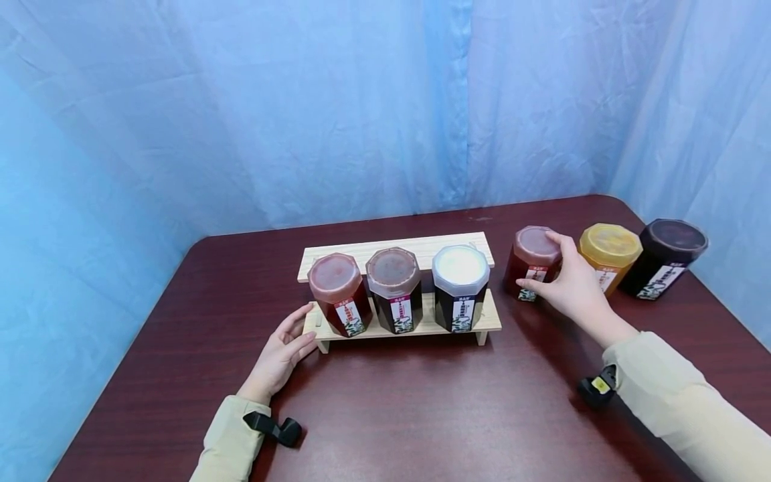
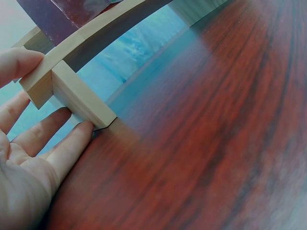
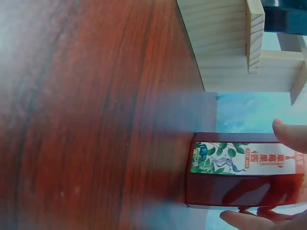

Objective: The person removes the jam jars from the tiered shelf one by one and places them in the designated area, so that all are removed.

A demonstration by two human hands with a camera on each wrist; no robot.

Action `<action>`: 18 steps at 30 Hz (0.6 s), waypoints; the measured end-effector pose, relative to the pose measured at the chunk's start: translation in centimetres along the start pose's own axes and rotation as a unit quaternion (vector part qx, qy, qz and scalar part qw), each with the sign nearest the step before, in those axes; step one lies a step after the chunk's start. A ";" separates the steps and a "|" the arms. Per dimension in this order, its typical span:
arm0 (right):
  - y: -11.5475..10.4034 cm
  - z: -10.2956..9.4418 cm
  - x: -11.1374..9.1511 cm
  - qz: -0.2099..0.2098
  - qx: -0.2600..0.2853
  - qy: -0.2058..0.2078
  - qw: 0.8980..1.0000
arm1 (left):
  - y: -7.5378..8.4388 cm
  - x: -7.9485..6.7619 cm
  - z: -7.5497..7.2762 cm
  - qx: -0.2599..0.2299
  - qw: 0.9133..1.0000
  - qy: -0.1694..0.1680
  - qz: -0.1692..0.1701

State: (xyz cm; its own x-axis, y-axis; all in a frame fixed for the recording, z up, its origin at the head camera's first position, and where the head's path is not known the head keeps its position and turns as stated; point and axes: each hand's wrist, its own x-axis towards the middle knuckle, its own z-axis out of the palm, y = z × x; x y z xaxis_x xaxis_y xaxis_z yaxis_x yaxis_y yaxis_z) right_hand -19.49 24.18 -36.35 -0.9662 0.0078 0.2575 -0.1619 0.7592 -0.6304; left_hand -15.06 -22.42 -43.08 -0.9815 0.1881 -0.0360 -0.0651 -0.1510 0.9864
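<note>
My right hand point(image 1: 578, 284) grips a red jar of jam point(image 1: 535, 248) to the right of the wooden rack point(image 1: 496, 314), thumb on one side and fingers on the other. In the right wrist view the jar point(image 3: 216, 187) stands upright on its base, its label facing the camera. My left hand point(image 1: 283, 355) holds the left end of the rack. The left wrist view shows the thumb on the shelf's edge and fingertips against the rack's leg point(image 2: 79, 93). On the lower step stand a red jar point(image 1: 337, 278), a dark purple jar point(image 1: 394, 274) and a white-lidded dark jar point(image 1: 460, 271).
A yellow jar point(image 1: 610, 248) and a black jar point(image 1: 671, 244) stand just beyond my right hand, near the right edge of the dark wooden table point(image 1: 409, 408). The rack's raised back step point(image 1: 421, 249) carries no jar. Blue curtains point(image 1: 337, 114) hang behind the table.
</note>
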 end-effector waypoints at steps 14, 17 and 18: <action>-0.5 -1.3 -1.3 -0.006 0.007 -0.029 1.000 | 0.2 0.1 0.1 0.003 1.000 0.002 -0.006; -0.6 -1.4 -1.6 -0.001 0.008 -0.029 1.000 | 0.2 0.1 0.1 0.004 1.000 0.003 -0.007; -0.6 -1.5 -1.7 0.000 0.009 -0.029 1.000 | 0.2 0.0 0.1 0.004 1.000 0.004 -0.009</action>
State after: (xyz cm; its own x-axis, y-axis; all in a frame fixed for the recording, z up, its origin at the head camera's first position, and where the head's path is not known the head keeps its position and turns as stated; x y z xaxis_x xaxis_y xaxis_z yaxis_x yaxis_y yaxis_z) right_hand -17.46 24.66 -35.32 -0.9762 -0.0298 0.2147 -0.1643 0.7475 -0.6437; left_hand -15.08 -22.38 -42.83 -0.9816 0.1832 -0.0542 -0.0805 -0.1397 0.9869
